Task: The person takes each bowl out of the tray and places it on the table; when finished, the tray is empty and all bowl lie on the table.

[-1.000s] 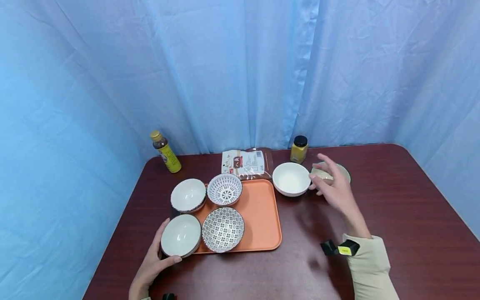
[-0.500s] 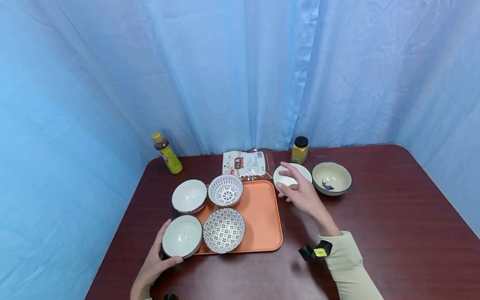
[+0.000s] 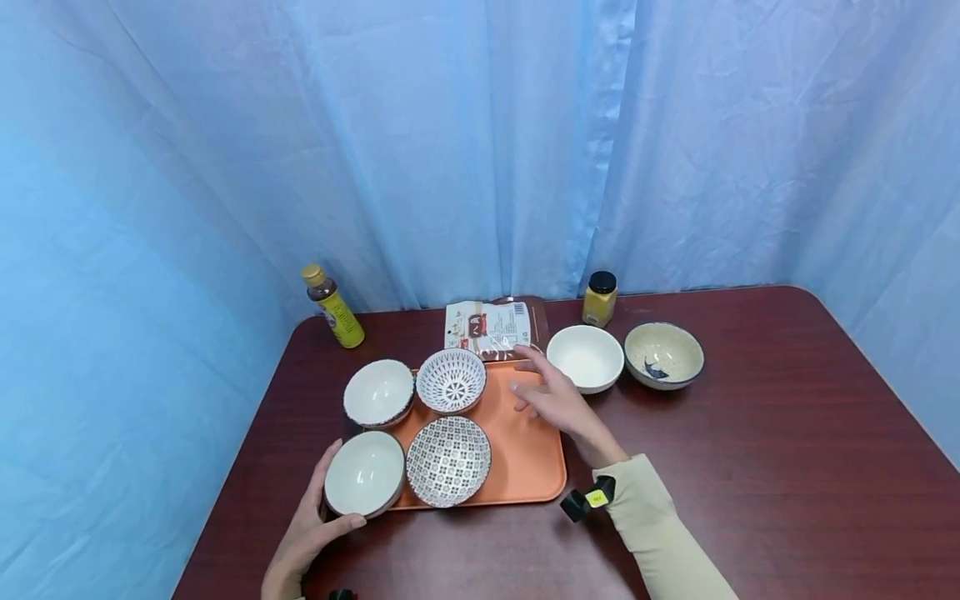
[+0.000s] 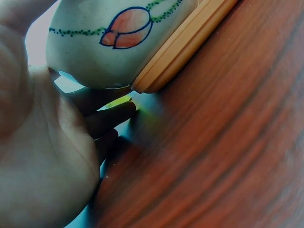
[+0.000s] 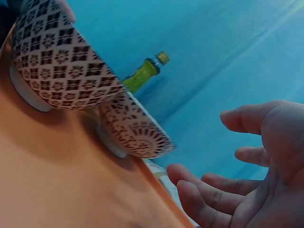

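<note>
At the tray's front left corner, a pale bowl point(image 3: 364, 473) with a dark rim is held by my left hand point(image 3: 303, 525), thumb in front and fingers along its far left side. The left wrist view shows a painted pink-and-green motif on this bowl's outside point(image 4: 128, 28). My right hand point(image 3: 558, 404) hovers over the right part of the orange tray point(image 3: 525, 467), fingers spread and holding nothing. Left of it on the tray stand a bowl with a radiating pattern point(image 3: 452, 381) and a bowl with a checked flower pattern point(image 3: 448, 461). A white bowl point(image 3: 378, 393) stands at the back left.
Right of the tray are a plain white bowl point(image 3: 585, 358) and a cream bowl with a blue motif point(image 3: 663, 357). A yellow jar with a black lid point(image 3: 599, 300), a food pouch point(image 3: 491, 327) and a yellow-labelled bottle point(image 3: 335, 308) line the back, before a blue curtain point(image 3: 450, 150).
My right hand has moved left from above the cream bowl, past the plain white bowl, to over the tray. The left hand has stayed on the pale bowl.
</note>
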The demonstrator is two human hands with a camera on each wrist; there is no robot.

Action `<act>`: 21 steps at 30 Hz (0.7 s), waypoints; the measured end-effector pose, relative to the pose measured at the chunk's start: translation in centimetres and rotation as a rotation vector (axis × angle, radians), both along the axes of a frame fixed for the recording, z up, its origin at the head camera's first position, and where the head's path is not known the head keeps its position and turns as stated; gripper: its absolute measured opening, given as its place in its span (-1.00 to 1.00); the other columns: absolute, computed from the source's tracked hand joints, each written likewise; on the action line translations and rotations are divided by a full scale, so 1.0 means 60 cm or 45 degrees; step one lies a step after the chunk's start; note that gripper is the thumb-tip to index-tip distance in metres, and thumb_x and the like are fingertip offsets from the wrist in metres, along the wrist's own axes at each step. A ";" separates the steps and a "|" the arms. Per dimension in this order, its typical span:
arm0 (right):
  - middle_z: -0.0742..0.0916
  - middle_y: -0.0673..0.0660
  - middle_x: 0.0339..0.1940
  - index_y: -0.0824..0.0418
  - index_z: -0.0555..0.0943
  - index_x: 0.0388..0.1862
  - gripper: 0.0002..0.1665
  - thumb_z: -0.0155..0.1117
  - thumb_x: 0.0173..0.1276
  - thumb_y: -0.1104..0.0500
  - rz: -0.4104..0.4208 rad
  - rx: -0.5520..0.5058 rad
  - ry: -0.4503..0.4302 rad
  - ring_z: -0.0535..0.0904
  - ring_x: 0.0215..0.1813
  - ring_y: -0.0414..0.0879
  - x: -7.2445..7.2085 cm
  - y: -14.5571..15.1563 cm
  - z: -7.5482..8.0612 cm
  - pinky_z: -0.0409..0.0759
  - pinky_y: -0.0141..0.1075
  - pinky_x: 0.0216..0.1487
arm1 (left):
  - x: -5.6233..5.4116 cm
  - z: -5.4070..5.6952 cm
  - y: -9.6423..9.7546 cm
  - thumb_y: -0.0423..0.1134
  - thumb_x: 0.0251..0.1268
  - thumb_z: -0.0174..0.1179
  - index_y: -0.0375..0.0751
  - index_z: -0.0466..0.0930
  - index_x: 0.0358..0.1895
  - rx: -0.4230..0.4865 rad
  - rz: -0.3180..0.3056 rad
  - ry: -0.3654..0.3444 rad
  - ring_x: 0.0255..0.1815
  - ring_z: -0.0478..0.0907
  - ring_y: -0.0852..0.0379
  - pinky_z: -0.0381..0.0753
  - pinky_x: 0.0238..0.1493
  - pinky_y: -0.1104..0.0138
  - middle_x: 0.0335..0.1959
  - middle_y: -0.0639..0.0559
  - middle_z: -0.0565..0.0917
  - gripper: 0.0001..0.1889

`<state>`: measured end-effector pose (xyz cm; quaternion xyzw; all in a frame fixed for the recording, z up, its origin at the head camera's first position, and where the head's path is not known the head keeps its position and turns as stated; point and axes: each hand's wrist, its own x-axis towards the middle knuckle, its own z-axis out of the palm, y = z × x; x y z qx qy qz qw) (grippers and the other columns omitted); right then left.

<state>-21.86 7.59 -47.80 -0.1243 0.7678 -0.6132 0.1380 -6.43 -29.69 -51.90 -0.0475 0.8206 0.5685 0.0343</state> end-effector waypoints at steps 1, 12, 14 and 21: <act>0.46 0.36 0.42 0.02 0.19 0.59 -0.24 0.20 0.48 0.15 0.009 -0.005 -0.011 0.74 -0.26 0.06 -0.002 -0.005 -0.006 0.66 -0.05 -0.33 | 0.000 -0.001 0.000 -0.40 0.04 0.40 0.05 -0.12 0.65 0.001 0.000 0.002 0.29 0.16 0.65 0.20 0.18 0.59 0.60 -0.09 0.09 0.12; 0.45 0.36 0.45 -0.03 0.13 0.62 -0.19 0.22 0.48 0.09 0.100 -0.025 -0.046 0.73 -0.31 0.03 -0.017 -0.053 -0.035 0.66 -0.17 -0.38 | -0.001 0.001 0.002 -0.38 0.05 0.41 0.04 -0.12 0.65 -0.017 0.015 -0.012 0.26 0.19 0.63 0.24 0.18 0.58 0.60 -0.10 0.12 0.12; 0.44 0.34 0.47 -0.05 0.11 0.63 -0.17 0.23 0.48 0.08 0.099 -0.042 -0.074 0.72 -0.30 0.04 -0.020 -0.058 -0.038 0.66 -0.16 -0.38 | -0.002 0.002 0.002 -0.37 0.06 0.41 0.04 -0.11 0.65 -0.024 0.017 -0.018 0.26 0.19 0.63 0.24 0.18 0.56 0.60 -0.10 0.12 0.12; 0.34 0.25 0.57 -0.12 0.01 0.65 -0.12 0.21 0.50 0.05 0.146 -0.055 -0.144 0.72 -0.31 0.04 -0.030 -0.076 -0.046 0.67 -0.14 -0.37 | -0.001 0.000 0.001 -0.37 0.06 0.41 0.05 -0.11 0.64 -0.029 0.022 -0.024 0.26 0.21 0.61 0.26 0.20 0.51 0.59 -0.09 0.15 0.11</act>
